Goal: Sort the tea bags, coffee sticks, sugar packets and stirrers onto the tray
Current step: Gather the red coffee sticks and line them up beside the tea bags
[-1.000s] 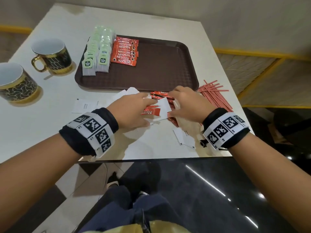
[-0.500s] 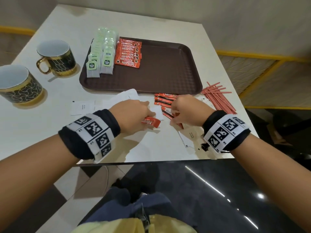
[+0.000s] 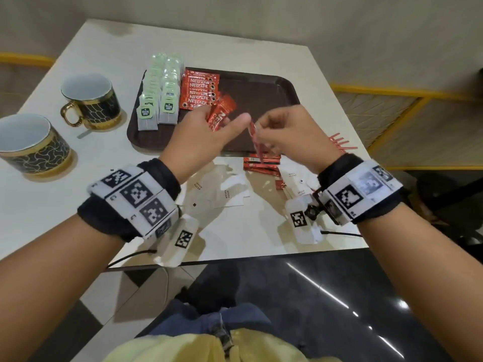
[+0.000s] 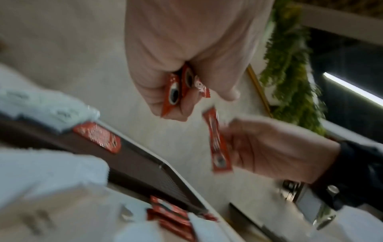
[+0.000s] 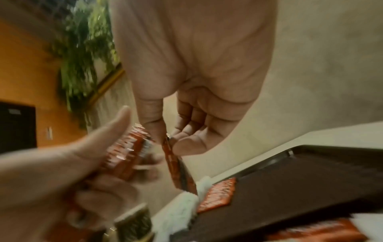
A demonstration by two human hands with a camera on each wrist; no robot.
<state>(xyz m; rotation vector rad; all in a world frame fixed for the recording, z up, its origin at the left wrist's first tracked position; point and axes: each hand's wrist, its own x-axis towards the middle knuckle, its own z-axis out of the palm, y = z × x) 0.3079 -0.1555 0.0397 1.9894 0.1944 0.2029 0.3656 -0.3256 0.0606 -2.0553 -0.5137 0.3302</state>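
My left hand point(image 3: 209, 131) is raised over the brown tray's point(image 3: 266, 100) near edge and grips a small bunch of red coffee sticks point(image 3: 220, 114), also seen in the left wrist view point(image 4: 176, 91). Beside it my right hand point(image 3: 285, 131) pinches one single coffee stick point(image 3: 254, 138) by its top, hanging edge-on point(image 5: 173, 162). On the tray's left end lie rows of green tea bags point(image 3: 159, 92) and a neat group of coffee sticks point(image 3: 200, 88). More coffee sticks point(image 3: 261, 164) and white sugar packets point(image 3: 222, 190) lie on the table below my hands. Red stirrers point(image 3: 342, 142) peek out behind my right wrist.
Two black-and-gold cups point(image 3: 91, 100) point(image 3: 28, 145) stand on the white table point(image 3: 78, 61) left of the tray. The table's near edge point(image 3: 235, 257) runs just under my wrists. A yellow rail point(image 3: 392, 92) lies beyond the right side.
Both hands have lifted off the table from the pile. The left now holds several coffee sticks up over the tray edge, and the right has raised one stick beside it.
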